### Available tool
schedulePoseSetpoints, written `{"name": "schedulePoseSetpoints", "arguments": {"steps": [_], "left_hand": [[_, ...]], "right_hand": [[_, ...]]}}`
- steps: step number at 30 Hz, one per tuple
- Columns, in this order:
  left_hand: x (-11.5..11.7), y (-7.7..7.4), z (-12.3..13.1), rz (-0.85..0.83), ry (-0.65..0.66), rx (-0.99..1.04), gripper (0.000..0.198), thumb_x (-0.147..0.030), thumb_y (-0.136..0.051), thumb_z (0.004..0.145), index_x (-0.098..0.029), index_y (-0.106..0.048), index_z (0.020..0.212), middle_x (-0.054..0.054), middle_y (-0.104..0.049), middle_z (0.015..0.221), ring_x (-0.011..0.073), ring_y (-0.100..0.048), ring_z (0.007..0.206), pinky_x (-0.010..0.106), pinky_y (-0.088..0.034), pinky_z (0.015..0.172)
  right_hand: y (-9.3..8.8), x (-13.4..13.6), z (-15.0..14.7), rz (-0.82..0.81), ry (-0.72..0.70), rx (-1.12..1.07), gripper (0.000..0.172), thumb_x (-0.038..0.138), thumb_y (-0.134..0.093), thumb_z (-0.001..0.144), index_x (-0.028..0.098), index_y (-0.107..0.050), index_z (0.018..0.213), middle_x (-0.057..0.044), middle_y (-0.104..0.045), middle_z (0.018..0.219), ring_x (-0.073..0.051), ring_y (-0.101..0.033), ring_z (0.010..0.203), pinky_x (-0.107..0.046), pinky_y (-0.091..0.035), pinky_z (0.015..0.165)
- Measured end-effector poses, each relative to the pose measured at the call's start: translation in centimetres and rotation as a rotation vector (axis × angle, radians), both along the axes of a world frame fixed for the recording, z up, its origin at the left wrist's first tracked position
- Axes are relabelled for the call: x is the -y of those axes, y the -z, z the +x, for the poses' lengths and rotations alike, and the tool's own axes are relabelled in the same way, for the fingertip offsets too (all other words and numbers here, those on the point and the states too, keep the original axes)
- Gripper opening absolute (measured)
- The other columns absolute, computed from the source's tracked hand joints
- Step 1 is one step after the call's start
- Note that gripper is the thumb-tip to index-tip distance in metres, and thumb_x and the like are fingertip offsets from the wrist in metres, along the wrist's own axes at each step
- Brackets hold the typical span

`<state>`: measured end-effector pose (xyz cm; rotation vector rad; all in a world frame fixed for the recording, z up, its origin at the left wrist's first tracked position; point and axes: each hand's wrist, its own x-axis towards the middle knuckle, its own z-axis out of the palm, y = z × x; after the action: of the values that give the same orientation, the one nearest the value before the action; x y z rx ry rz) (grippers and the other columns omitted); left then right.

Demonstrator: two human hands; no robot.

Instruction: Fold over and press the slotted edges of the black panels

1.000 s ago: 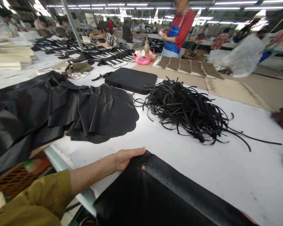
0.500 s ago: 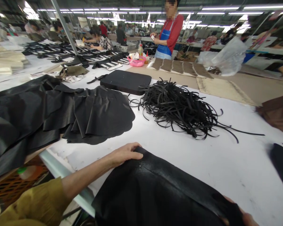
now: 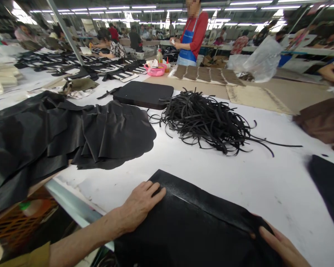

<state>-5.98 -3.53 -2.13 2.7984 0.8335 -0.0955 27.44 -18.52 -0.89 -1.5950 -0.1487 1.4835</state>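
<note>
A black sheet of material (image 3: pixel 189 226) lies over the near edge of the white table, with a folded strip and a slit-like seam along its far side. My left hand (image 3: pixel 141 204) rests on its far left corner, fingers bent over the edge and closed on it. At the right end my right hand (image 3: pixel 278 241) grips the same sheet, thumb on top and the other fingers partly hidden beneath. The near part of the sheet runs out of the picture.
Black pieces (image 3: pixel 114 129) are heaped at the left. Beyond the sheet lie a pile of thin black strips (image 3: pixel 208 122) and a black block (image 3: pixel 141 92). Another dark piece (image 3: pixel 328 185) is at the right. A person in a blue apron (image 3: pixel 187 44) stands across the table.
My left hand has moved from pinching the corner to lying lower on the sheet's edge. The sheet's corner looks flatter. More of my right hand shows, and the view has shifted slightly.
</note>
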Motion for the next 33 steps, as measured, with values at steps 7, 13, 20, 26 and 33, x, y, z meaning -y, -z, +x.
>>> {"name": "schedulePoseSetpoints", "arguments": {"steps": [7, 13, 20, 26, 33], "left_hand": [[-0.6, 1.2, 0.5, 0.181, -0.072, -0.089, 0.074, 0.007, -0.031, 0.066, -0.029, -0.041, 0.13, 0.008, -0.047, 0.126, 0.0231, -0.046, 0.105, 0.038, -0.038, 0.09], [-1.3, 3.2, 0.2, 0.281, -0.06, -0.068, 0.071, 0.009, -0.027, 0.07, -0.031, -0.046, 0.126, 0.009, -0.053, 0.121, 0.0236, -0.051, 0.102, 0.038, -0.041, 0.087], [-1.4, 4.1, -0.2, 0.34, -0.033, -0.071, 0.066, 0.007, -0.03, 0.073, -0.031, -0.048, 0.124, 0.011, -0.055, 0.119, 0.0242, -0.054, 0.098, 0.039, -0.043, 0.085], [-2.0, 4.0, -0.9, 0.298, -0.037, -0.029, 0.068, 0.005, -0.029, 0.073, -0.035, -0.044, 0.126, 0.007, -0.057, 0.118, 0.0222, -0.055, 0.096, 0.038, -0.045, 0.082], [-5.3, 4.4, -3.4, 0.276, -0.145, -0.003, 0.042, -0.017, -0.038, 0.082, -0.027, -0.056, 0.118, 0.004, -0.058, 0.12, 0.0229, -0.054, 0.104, 0.036, -0.044, 0.089]], "right_hand": [[-0.3, 0.2, 1.3, 0.214, -0.192, 0.27, 0.052, 0.03, -0.062, 0.067, 0.015, -0.054, 0.116, -0.009, -0.066, 0.099, -0.027, -0.061, 0.09, -0.04, -0.046, 0.084], [1.4, 1.5, 2.6, -0.072, -0.247, 1.46, 0.038, 0.017, -0.042, 0.077, 0.015, -0.053, 0.114, -0.014, -0.059, 0.108, -0.028, -0.052, 0.099, -0.044, -0.039, 0.086], [1.9, 2.1, 0.5, -0.059, -0.255, 1.212, 0.014, 0.026, -0.043, 0.08, 0.021, -0.056, 0.082, -0.001, -0.06, 0.074, -0.017, -0.055, 0.067, -0.027, -0.042, 0.061], [1.9, 0.5, -0.3, -0.217, -0.321, 1.257, 0.018, 0.033, -0.048, 0.075, 0.022, -0.043, 0.061, 0.003, -0.051, 0.058, -0.014, -0.047, 0.057, -0.025, -0.03, 0.052], [3.3, 2.0, 1.1, -0.094, -0.312, 1.218, 0.023, 0.038, -0.039, 0.079, 0.024, -0.05, 0.064, 0.0, -0.06, 0.064, -0.017, -0.056, 0.059, -0.026, -0.039, 0.055]]}}
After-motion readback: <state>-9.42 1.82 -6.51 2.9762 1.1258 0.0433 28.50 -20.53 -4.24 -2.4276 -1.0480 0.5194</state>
